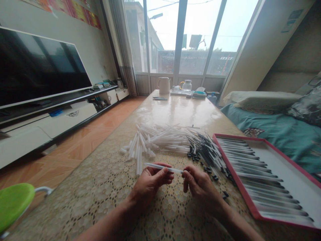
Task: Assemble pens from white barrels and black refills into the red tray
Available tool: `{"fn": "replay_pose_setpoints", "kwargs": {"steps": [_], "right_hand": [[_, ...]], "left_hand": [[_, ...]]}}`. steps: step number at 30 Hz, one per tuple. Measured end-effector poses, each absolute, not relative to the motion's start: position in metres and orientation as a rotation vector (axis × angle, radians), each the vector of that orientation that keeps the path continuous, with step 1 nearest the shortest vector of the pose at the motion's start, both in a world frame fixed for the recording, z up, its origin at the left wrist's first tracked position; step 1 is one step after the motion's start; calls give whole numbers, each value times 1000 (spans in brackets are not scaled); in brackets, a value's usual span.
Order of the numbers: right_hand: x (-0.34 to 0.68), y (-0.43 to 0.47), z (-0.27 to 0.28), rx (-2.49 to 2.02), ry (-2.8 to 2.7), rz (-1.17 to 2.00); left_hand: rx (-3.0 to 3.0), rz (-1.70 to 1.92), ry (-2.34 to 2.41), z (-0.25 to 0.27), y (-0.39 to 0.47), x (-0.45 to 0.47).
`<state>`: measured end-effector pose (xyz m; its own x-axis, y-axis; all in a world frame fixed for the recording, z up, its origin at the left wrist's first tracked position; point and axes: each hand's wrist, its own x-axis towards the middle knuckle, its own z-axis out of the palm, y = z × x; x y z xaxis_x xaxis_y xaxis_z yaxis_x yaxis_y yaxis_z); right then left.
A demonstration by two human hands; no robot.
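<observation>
Between my two hands lies a white pen (173,170), nearly level, its pointed end to the left. My left hand (151,180) is closed on the barrel with thumb and fingers. The fingers of my right hand (197,182) pinch the pen's right end; any small part inside that pinch is hidden. Just beyond my hands is a heap of white pen barrels (160,137). Right of it lie dark pen refills (204,147) and small black pen caps (193,155), several of them scattered close to my right hand.
A red-rimmed box (242,197) holding rows of pens (260,179) stands at the right. At the table's far end are a beige jug (164,85), a glass pitcher (187,86) and a tissue box (199,94). A green stool (16,204) is at the left edge.
</observation>
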<state>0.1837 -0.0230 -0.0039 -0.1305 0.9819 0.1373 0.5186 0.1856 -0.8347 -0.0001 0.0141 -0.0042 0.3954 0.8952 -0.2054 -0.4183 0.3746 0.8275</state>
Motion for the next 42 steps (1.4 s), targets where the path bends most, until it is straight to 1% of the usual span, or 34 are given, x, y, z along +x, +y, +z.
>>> {"fn": "replay_pose_setpoints", "kwargs": {"steps": [30, 32, 36, 42], "right_hand": [[183, -23, -4, -1428, -1789, 838], [184, -24, -3, -1438, -1811, 802], [181, -26, -2, -1416, -1873, 615], [177, -28, -8, -1322, -1979, 566]], "left_hand": [[804, 951, 709, -9, 15, -1], [824, 949, 715, -8, 15, -1], [962, 921, 731, -4, 12, 1], [1225, 871, 768, -3, 6, 5]]}}
